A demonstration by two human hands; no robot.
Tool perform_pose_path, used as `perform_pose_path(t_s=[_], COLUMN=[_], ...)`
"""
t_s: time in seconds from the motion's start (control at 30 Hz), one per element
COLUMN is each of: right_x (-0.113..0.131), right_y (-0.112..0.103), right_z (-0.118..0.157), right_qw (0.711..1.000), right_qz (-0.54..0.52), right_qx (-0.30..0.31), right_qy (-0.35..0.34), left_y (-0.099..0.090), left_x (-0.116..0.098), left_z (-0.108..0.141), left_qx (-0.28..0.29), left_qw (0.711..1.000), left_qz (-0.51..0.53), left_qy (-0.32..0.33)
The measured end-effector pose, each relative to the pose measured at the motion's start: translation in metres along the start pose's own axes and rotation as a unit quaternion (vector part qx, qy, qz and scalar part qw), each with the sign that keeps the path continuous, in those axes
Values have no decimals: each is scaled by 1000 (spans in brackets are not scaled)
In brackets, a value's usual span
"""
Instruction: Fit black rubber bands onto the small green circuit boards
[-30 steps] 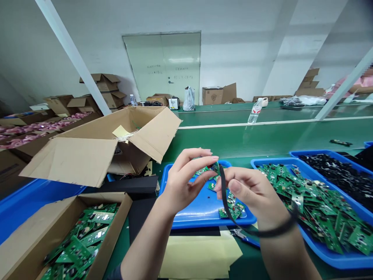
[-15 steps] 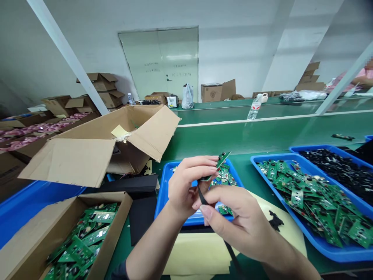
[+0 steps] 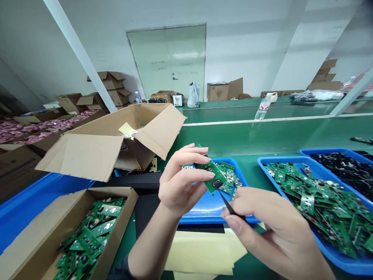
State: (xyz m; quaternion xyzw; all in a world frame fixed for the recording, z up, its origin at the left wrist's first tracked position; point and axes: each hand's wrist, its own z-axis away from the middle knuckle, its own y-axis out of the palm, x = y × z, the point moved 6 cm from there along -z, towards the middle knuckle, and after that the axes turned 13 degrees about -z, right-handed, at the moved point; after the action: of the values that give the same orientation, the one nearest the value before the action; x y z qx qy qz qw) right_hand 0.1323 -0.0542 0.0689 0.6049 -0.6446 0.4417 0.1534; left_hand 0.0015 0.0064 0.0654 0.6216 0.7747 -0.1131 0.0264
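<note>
My left hand (image 3: pixel 183 181) grips a green circuit board (image 3: pixel 212 177) by its edges, fingers on top and thumb mostly hidden. A black oval part sits near the board's lower right corner. Between the thumb and forefinger of my right hand (image 3: pixel 262 221) is a narrow black strip (image 3: pixel 230 206), its kind unclear. It tapers to a thin end just below the board's lower corner; whether they touch I cannot tell. Beneath both hands lies a blue tray (image 3: pixel 201 212) with several boards (image 3: pixel 230 173) at its far side.
A larger blue tray (image 3: pixel 264 160) heaped with circuit boards stands at right, beside a tray of black parts (image 3: pixel 344 167). At left are a cardboard box (image 3: pixel 132 194) of boards and a big open carton (image 3: pixel 78 155). Yellow paper (image 3: pixel 204 252) lies in front; a water bottle (image 3: pixel 263 107) stands behind.
The board has turned so its face with the black oval part shows. My right hand has drawn away to the right and down with the black strip. The view has shifted slightly left.
</note>
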Motion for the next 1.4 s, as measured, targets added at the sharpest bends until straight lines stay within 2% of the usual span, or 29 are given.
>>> perform_pose_path(t_s=[0.2,0.4,0.93,1.13,1.27,1.4], right_x=[4,7,10,12,11,3], right_y=[-20,-29,-31,-31,-32,-33], right_z=[4,1,-1,-2,-3,0], right_qw=[994,990,995,993,991,994], right_qz=[103,130,85,102,101,66], right_qx=[-43,-53,-22,-43,-74,-78], right_qy=[-12,-30,-42,-47,-54,-31], left_y=[-6,-9,-10,-12,-6,-3], left_x=[-12,-25,-36,-34,-29,-23], left_z=[-6,-10,-13,-14,-13,-12], left_qx=[32,49,74,44,95,117], left_qw=[998,994,989,995,995,993], left_qz=[-41,-83,-119,-82,-29,19], left_qy=[41,46,43,22,20,22])
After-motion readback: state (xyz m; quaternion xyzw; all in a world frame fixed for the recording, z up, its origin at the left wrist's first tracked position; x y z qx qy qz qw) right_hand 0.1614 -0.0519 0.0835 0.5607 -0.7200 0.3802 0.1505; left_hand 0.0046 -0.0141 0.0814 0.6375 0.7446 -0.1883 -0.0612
